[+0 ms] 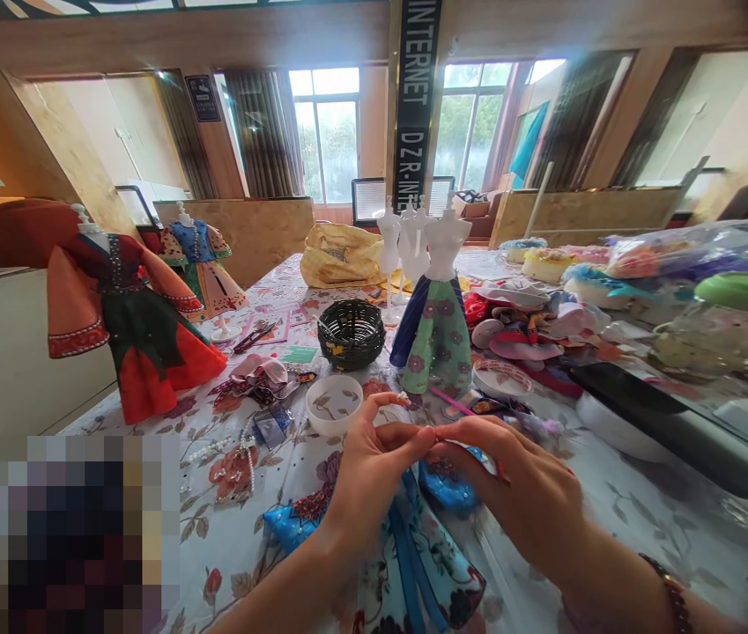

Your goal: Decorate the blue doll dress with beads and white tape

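My left hand (pixel 366 471) and my right hand (pixel 519 489) meet fingertip to fingertip above a small blue patterned doll dress (pixel 413 563) that lies on the floral tablecloth (pixel 644 519). Both hands are pinched; whatever sits between the fingertips is too small to make out. A tiny pale bead or pin head shows at my left fingertip. Just beyond the hands stand a white round dish (pixel 334 403) and a white mannequin wearing a green and blue flowered skirt (pixel 436 330).
A black woven basket (pixel 351 333) sits mid-table. A red and green costume doll (pixel 123 321) and a blue one (pixel 198 264) stand at the left. Bare white mannequins (pixel 403 238), a yellow bag (pixel 340 255), fabric piles (pixel 532 326), plastic bags and a dark tray (pixel 677 427) fill the right.
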`<action>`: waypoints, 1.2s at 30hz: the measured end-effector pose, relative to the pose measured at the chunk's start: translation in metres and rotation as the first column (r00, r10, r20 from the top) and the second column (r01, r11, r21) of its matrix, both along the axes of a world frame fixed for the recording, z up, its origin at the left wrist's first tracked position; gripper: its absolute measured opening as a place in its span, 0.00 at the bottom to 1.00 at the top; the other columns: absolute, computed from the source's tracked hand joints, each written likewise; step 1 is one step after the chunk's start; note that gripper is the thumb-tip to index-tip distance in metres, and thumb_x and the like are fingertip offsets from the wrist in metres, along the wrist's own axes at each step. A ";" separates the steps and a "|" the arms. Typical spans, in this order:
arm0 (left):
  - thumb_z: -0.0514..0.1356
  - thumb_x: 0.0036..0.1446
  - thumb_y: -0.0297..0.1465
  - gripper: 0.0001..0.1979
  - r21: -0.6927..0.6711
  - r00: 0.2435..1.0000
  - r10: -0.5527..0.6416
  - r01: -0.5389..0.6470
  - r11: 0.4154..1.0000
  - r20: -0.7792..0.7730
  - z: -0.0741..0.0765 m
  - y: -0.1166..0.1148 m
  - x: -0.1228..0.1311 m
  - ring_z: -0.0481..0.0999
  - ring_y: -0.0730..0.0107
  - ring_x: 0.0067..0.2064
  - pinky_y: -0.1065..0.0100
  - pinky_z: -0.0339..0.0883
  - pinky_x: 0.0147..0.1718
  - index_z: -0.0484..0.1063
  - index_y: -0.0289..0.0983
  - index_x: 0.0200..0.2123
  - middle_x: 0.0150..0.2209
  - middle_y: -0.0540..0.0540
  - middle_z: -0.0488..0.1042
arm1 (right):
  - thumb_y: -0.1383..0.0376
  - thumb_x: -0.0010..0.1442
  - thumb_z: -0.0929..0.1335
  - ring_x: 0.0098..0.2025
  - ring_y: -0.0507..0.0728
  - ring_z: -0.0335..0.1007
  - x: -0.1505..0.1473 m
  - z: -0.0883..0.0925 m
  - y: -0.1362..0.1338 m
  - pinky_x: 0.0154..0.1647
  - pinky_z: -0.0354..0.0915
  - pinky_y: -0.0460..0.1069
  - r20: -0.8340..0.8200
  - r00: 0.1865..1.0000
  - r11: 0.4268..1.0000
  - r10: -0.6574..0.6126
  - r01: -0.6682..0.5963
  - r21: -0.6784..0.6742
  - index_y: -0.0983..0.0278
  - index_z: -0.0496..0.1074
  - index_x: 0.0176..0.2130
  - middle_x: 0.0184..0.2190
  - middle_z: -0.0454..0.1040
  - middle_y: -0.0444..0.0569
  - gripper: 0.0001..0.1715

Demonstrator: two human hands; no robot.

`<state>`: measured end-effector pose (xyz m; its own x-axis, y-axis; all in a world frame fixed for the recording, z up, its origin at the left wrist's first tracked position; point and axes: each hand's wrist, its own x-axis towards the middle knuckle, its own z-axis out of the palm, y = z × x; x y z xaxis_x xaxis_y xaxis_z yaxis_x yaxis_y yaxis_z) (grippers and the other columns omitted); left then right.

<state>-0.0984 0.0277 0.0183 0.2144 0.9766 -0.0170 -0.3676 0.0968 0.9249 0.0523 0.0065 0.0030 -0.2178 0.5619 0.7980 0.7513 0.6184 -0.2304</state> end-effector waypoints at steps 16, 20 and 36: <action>0.67 0.50 0.29 0.19 0.121 0.996 0.032 -0.023 0.992 -0.079 0.007 -0.004 -0.001 0.79 0.74 0.29 0.74 0.70 0.34 0.61 0.38 0.42 0.25 0.52 0.80 | 0.59 0.63 0.65 0.27 0.53 0.79 -0.003 -0.001 0.007 0.16 0.66 0.43 -0.194 0.981 0.997 -0.011 0.026 0.077 0.56 0.67 0.38 0.28 0.81 0.40 0.05; 0.66 0.51 0.30 0.19 0.138 0.994 0.048 -0.033 0.990 -0.103 0.005 -0.003 0.000 0.80 0.73 0.29 0.73 0.71 0.34 0.60 0.39 0.42 0.26 0.51 0.81 | 0.59 0.63 0.65 0.29 0.54 0.79 -0.002 0.000 0.006 0.15 0.66 0.43 -0.195 0.981 0.999 0.000 0.008 0.041 0.55 0.66 0.39 0.29 0.81 0.40 0.04; 0.66 0.50 0.30 0.20 0.129 0.990 0.065 -0.048 0.990 -0.126 0.008 -0.004 -0.001 0.79 0.74 0.28 0.73 0.71 0.33 0.61 0.38 0.43 0.25 0.51 0.81 | 0.59 0.65 0.64 0.27 0.54 0.79 -0.003 0.004 0.005 0.18 0.70 0.45 -0.101 0.992 0.989 -0.075 0.087 0.121 0.56 0.65 0.40 0.29 0.81 0.41 0.05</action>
